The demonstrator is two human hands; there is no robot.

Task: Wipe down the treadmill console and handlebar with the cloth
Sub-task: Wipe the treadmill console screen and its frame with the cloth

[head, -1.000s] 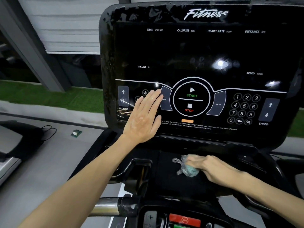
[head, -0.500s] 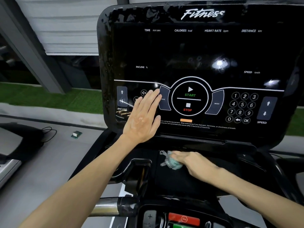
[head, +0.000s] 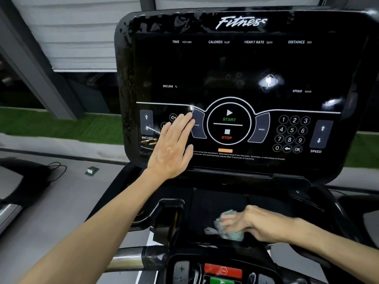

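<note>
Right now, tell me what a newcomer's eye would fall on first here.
The glossy black treadmill console with its white Fitness logo fills the upper centre, the left hand lying flat on its lower left corner. Below it, the right hand holds a crumpled teal cloth against the dark tray, and a red stop button sits at the bottom edge.

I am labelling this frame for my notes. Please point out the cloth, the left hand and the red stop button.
cloth (head: 233, 235): head view, teal fold at its lower edge.
left hand (head: 172, 148): head view, back of the hand.
red stop button (head: 223, 270): head view, middle of its red face.
</note>
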